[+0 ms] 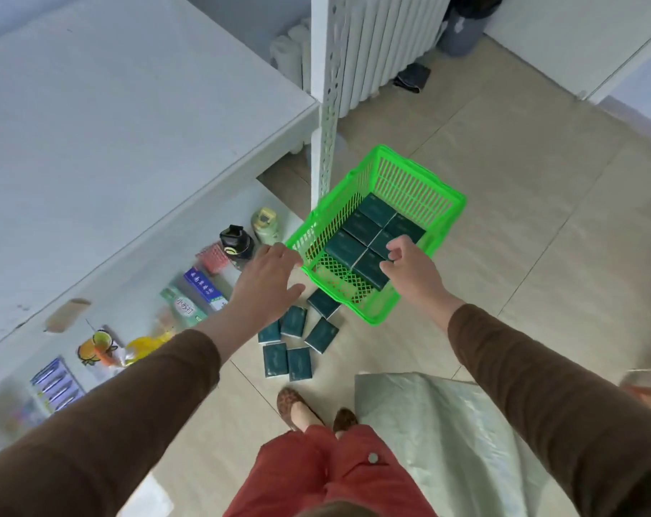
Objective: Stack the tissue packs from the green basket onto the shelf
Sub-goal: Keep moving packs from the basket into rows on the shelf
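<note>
A green plastic basket [421, 188] stands on the tiled floor beside the white shelf post. Several dark green tissue packs [357, 233] lie inside it in rows. My right hand [413, 270] hovers over the basket's near corner, fingers curled at the edge of one pack, with no clear grip on it. My left hand [268, 278] is spread open just left of the basket's rim, holding nothing. More dark green tissue packs [297, 341] lie scattered on the floor in front of the basket. The white shelf top [111, 125] is bare.
The lower shelf [137, 292] holds bottles [238, 242], toothpaste boxes [204, 289] and snack packets. A perforated white post [329, 106] stands by the basket, a radiator [383, 35] behind it. A grey plastic sack [447, 423] lies on the floor at the right. My feet are below.
</note>
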A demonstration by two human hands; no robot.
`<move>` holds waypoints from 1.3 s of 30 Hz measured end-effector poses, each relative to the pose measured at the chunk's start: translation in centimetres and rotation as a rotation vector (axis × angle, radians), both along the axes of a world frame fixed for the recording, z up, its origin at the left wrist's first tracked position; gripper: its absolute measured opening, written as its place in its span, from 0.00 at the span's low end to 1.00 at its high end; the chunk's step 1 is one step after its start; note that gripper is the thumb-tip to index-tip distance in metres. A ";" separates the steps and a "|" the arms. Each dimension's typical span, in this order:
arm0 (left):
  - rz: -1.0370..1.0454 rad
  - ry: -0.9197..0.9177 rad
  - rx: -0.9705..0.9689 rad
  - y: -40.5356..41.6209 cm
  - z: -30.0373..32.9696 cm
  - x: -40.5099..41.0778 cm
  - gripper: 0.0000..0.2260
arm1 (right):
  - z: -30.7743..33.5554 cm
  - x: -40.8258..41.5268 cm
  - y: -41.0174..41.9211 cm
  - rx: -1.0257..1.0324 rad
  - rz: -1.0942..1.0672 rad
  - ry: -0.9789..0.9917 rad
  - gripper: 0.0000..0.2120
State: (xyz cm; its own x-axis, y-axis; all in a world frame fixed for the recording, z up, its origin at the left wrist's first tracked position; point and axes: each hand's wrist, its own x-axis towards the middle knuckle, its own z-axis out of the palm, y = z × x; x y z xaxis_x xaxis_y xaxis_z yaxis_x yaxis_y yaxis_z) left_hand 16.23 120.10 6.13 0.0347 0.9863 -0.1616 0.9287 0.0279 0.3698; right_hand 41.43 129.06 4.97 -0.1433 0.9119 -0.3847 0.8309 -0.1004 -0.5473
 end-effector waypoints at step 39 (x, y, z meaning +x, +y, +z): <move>-0.265 0.578 -0.316 25.5 -33.6 8.1 0.17 | -30.6 1.6 16.7 -0.298 0.250 -0.567 0.19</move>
State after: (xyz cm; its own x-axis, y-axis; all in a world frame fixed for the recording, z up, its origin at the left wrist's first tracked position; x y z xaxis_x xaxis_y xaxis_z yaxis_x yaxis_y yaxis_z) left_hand 24.29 145.59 -27.44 0.0890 0.8593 -0.5037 0.9642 -0.2011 -0.1727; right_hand 43.02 145.74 -25.59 -0.0380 0.7210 -0.6919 0.9986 0.0525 -0.0001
